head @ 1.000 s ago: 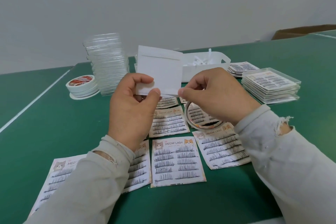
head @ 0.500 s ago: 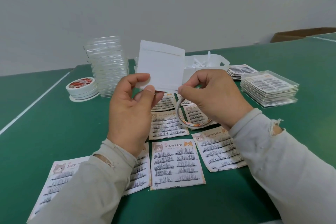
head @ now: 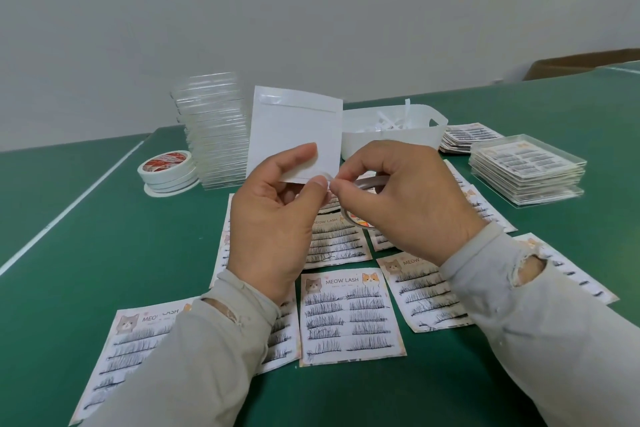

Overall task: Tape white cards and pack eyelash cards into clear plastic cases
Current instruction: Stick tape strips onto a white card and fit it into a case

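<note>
My left hand (head: 273, 218) pinches the card (head: 294, 135) upright; right hand (head: 401, 204) grips the tape roll (head: 360, 218) (mostly hidden). I'd lay tape square along the near edge, bubble-free

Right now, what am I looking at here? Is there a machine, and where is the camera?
No machine: a person works with two bare hands, and the one camera sits on their head, looking forward and down. The left hand holds a white card upright by its lower edge. The right hand holds a tape roll and pinches something at the card's bottom edge, probably the tape end. On the green table lie eyelash cards, a stack of empty clear cases, spare tape rolls, a white tray and a stack of packed cases.
</note>
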Tool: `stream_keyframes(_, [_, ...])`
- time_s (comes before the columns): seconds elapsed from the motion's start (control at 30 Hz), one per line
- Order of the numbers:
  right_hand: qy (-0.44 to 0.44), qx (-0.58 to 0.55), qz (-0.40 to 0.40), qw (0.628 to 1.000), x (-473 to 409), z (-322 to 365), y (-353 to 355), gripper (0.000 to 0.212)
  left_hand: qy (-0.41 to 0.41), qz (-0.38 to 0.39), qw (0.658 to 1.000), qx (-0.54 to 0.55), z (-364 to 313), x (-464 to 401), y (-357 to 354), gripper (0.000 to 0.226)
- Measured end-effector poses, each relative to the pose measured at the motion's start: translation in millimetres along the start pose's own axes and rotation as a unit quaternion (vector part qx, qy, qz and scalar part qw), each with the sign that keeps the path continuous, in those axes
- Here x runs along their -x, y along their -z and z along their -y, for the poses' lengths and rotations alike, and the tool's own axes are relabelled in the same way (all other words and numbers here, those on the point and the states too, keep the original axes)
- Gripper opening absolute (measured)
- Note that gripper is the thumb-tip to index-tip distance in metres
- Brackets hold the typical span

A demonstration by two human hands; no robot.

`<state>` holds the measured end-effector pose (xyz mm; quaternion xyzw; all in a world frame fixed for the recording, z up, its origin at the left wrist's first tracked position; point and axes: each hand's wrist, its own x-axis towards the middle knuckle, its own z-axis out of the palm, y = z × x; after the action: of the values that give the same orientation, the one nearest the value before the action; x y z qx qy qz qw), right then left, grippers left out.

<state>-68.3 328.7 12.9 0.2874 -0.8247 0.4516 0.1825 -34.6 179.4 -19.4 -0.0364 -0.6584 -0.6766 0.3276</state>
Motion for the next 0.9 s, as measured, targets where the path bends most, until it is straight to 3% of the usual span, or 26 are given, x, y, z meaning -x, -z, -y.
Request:
stream_keyframes(0.23, [-0.012, -0.007, 0.012, 1.0, 0, 1, 0, 0.012, -0.037, -0.022, 0.999, -0.029, -2, -1, 0, 0.035])
stream_keyframes(0.4, [-0.107, -0.166, 0.049, 0.979, -2, 5, 3, 0.018, -0.077, 0.003, 0.995, -0.057, -8, -1, 2, 0.038])
stream_keyframes(0.5, [-0.194, -0.274, 0.087, 0.938, -2, 7, 4, 0.021, -0.095, 0.025, 0.994, -0.053, -10, -1, 4, 0.036])
stream_keyframes(0.6, [-0.267, -0.409, 0.144, 0.861, -3, 7, 7, 0.03, -0.096, 0.03, 0.994, -0.052, -9, -2, 5, 0.033])
stream_keyframes(0.67, [-0.265, -0.484, 0.166, 0.817, -5, 7, 14, 0.026, -0.087, 0.023, 0.994, -0.059, -6, -4, 6, 0.032])
stream_keyframes(0.7, [-0.245, -0.492, 0.163, 0.819, -6, 7, 18, 0.024, -0.078, 0.017, 0.995, -0.061, -5, -6, 8, 0.032])
stream_keyframes(0.8, [-0.188, -0.409, 0.096, 0.888, -9, 3, 19, 0.02, -0.047, 0.011, 0.997, -0.063, -1, -8, 12, 0.03])
stream_keyframes(0.9, [-0.191, -0.398, 0.042, 0.896, -9, -6, 10, 0.019, -0.008, 0.024, 0.998, -0.063, 3, -9, 10, 0.027])
